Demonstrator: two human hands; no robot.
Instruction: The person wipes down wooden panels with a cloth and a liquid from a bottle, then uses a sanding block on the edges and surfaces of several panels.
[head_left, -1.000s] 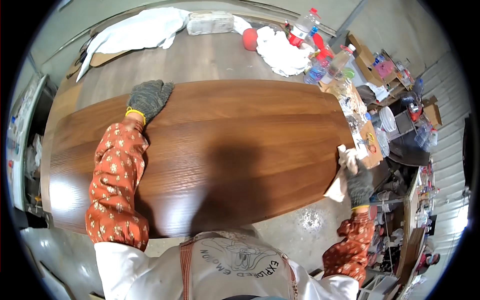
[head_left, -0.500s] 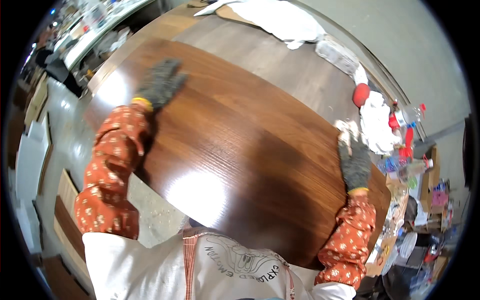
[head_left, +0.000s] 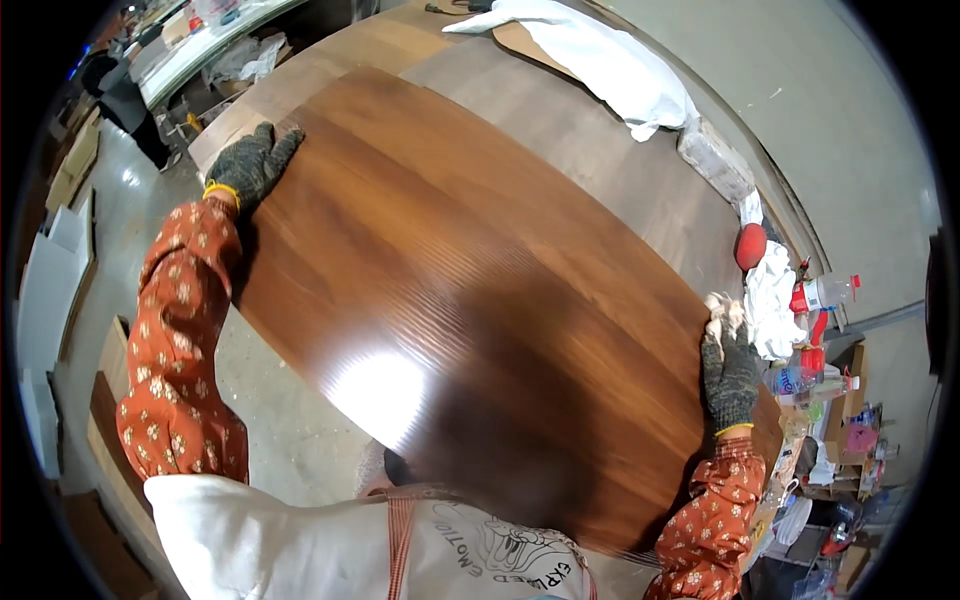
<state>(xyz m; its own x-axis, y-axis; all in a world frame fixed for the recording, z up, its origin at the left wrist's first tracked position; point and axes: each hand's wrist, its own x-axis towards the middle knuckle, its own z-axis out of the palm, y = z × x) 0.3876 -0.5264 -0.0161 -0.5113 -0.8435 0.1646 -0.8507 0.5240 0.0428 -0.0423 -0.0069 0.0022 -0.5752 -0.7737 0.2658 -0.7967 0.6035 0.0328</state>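
A large glossy brown wood-grain board (head_left: 450,230) lies flat in front of me. My left hand (head_left: 252,168), in a dark grey knit glove with a yellow cuff, rests on its far left edge, fingers stretched out. At the right edge of the board is my right hand (head_left: 728,375), in a matching glove whose finger ends look pale. Its fingers point away from me and lie flat. Neither hand visibly grasps anything. Orange flowered sleeves cover both forearms.
Beneath the board is a greyish wood-grain surface (head_left: 590,160). Along its far side lie a white cloth (head_left: 610,60), a wrapped block (head_left: 716,160), a red round object (head_left: 750,246) and crumpled white material (head_left: 772,300). Plastic bottles (head_left: 828,292) stand at right. A person (head_left: 125,100) is far left.
My left hand has slid outward from the board's face to its left edge. The right hand stays by the right edge. The view has shifted somewhat.
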